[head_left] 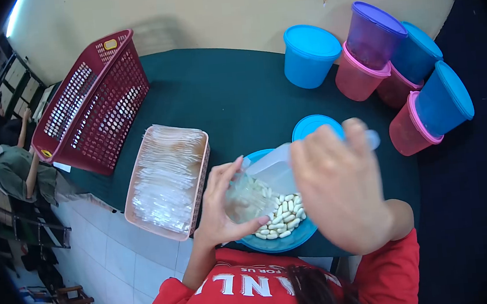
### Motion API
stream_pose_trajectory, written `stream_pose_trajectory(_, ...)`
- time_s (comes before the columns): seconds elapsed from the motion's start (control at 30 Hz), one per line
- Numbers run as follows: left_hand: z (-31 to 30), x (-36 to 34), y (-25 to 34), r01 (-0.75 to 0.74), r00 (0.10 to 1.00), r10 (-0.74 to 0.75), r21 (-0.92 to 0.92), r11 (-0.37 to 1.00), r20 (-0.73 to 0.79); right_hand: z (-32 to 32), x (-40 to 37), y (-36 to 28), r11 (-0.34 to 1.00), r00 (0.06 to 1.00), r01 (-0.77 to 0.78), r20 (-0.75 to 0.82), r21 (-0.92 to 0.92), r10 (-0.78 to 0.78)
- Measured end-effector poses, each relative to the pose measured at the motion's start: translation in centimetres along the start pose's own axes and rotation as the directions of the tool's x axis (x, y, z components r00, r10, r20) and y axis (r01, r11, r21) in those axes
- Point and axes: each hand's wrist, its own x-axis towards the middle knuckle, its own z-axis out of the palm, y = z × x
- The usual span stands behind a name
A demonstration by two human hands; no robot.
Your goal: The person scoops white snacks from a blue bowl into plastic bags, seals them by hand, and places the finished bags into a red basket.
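Note:
A blue bowl of white capsules sits at the table's near edge, in front of my body. Over its left side, my left hand has its fingers and thumb curled round a clear plastic bag. My right hand, a little blurred, grips a translucent white scoop. The scoop's mouth is tilted toward the bag's opening, above the bowl. Whether capsules lie inside the bag is hard to make out. Partly hidden behind my right hand is a round blue lid.
Left of the bowl stands a pink basket packed with flat clear packets. A maroon perforated basket is behind it. Lidded blue, pink and purple tubs stand at the right back, some stacked. Another person is at far left.

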Motion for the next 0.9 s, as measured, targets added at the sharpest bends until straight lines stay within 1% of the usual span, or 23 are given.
stream_pose_trajectory(0.03,0.1,-0.5,-0.4,0.014,0.999,-0.017,-0.064,0.998,-0.047,-0.1,-0.5,0.5,0.991,0.997,-0.076,-0.008,0.114,0.077)
stream_pose_trajectory(0.07,-0.3,-1.1,-1.3,-0.012,0.999,0.012,-0.004,1.0,-0.052,0.4,-1.2,0.6,0.992,0.998,-0.061,0.006,0.112,0.06)
stream_pose_trajectory(0.13,0.1,-1.8,-2.4,0.025,0.989,-0.038,-0.089,0.996,-0.142,1.6,-2.3,0.7,0.952,0.979,-0.203,0.029,0.228,0.201)
stream_pose_trajectory(0.17,-0.2,-2.3,-2.5,0.032,0.99,-0.044,-0.092,0.995,-0.136,2.4,-2.8,0.5,0.944,0.979,-0.195,0.104,0.267,0.173)
stream_pose_trajectory(0.23,-0.8,-3.3,-2.7,0.054,0.993,-0.064,-0.095,0.994,-0.102,5.8,-3.7,-0.7,0.974,0.983,-0.109,0.165,0.2,0.077)
stream_pose_trajectory(0.27,-0.9,-3.6,-2.9,0.053,0.993,-0.062,-0.095,0.994,-0.101,7.7,-4.0,-1.4,0.988,0.977,-0.07,0.207,0.136,0.041)
stream_pose_trajectory(0.3,-1.1,-3.9,-3.1,0.063,0.989,-0.08,-0.139,0.988,-0.125,9.8,-4.4,-2.2,0.997,0.968,-0.03,0.252,0.076,0.01)
stream_pose_trajectory(0.33,-1.2,-4.0,-3.3,0.068,0.984,-0.096,-0.183,0.981,-0.147,11.7,-4.5,-3.0,0.998,0.968,-0.026,0.252,0.054,0.012)
stream_pose_trajectory(0.4,-1.6,-4.1,-3.3,0.078,0.985,-0.105,-0.193,0.978,-0.138,15.2,-4.9,-4.6,0.999,0.967,-0.029,0.255,0.029,0.021)
stream_pose_trajectory(0.47,-2.0,-4.2,-3.6,0.081,0.985,-0.115,-0.244,0.966,-0.128,17.9,-5.5,-6.2,0.992,0.971,-0.062,0.235,0.113,0.034)
stream_pose_trajectory(0.5,-2.3,-4.2,-3.8,0.083,0.987,-0.113,-0.241,0.967,-0.115,18.2,-5.8,-6.3,0.973,0.951,-0.116,0.306,0.201,0.05)
stream_pose_trajectory(0.53,-2.5,-4.3,-3.9,0.084,0.989,-0.111,-0.241,0.967,-0.099,18.0,-6.3,-5.9,0.97,0.949,-0.13,0.31,0.207,0.061)
stream_pose_trajectory(0.6,-3.2,-4.4,-4.3,0.087,0.992,-0.106,-0.233,0.968,-0.069,16.3,-6.6,-5.0,0.893,0.894,-0.099,0.433,0.438,-0.113)
stream_pose_trajectory(0.63,-3.3,-4.4,-4.5,0.083,0.993,-0.103,-0.252,0.964,-0.066,15.0,-6.0,-4.6,0.852,0.744,-0.134,0.619,0.506,-0.251)
stream_pose_trajectory(0.67,-3.5,-4.5,-4.6,0.079,0.993,-0.099,-0.275,0.958,-0.06,14.9,-6.0,-5.2,0.851,0.745,-0.148,0.623,0.504,-0.239)
stream_pose_trajectory(0.73,-4.0,-5.0,-4.7,0.081,0.995,-0.094,-0.29,0.954,-0.032,15.2,-5.9,-6.4,0.858,0.658,-0.204,0.715,0.472,-0.238)
stream_pose_trajectory(0.77,-4.3,-5.4,-4.8,0.083,0.996,-0.084,-0.281,0.956,0.006,15.7,-5.6,-6.1,0.829,0.613,-0.242,0.742,0.504,-0.271)
stream_pose_trajectory(0.8,-4.5,-5.7,-5.0,0.086,0.996,-0.078,-0.28,0.956,0.04,16.5,-5.4,-5.9,0.826,0.615,-0.261,0.745,0.5,-0.257)
stream_pose_trajectory(0.87,-4.4,-6.2,-5.3,0.094,0.995,-0.085,-0.314,0.945,0.043,17.8,-5.9,-5.6,0.572,0.518,-0.489,0.747,0.658,-0.417)
stream_pose_trajectory(0.9,-4.1,-6.3,-5.5,0.09,0.996,-0.085,-0.301,0.949,0.03,17.7,-6.0,-5.5,0.603,0.573,-0.412,0.709,0.683,-0.41)
